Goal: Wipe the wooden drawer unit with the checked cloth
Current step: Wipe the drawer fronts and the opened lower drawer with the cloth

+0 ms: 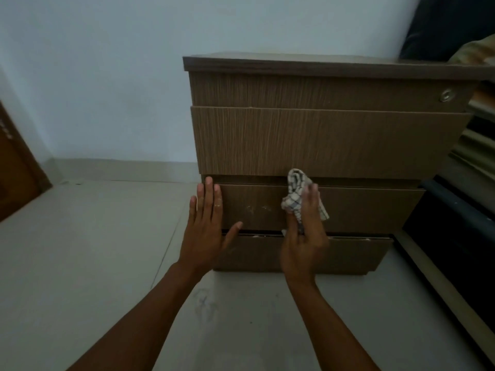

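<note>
The room is dim, lit evenly with a cool, bluish cast. A plain pale wall fills the upper left and runs down to a light skirting band along its foot. The floor is of large pale tiles with thin joints between them, and faint dark scuff marks show on the tile in the near middle. At the far left edge stands part of a brown wooden door. Along the right side runs dark furniture with pale horizontal edges; above it, in the top right corner, lies something dark and padded with a patterned fabric beside it.
</note>
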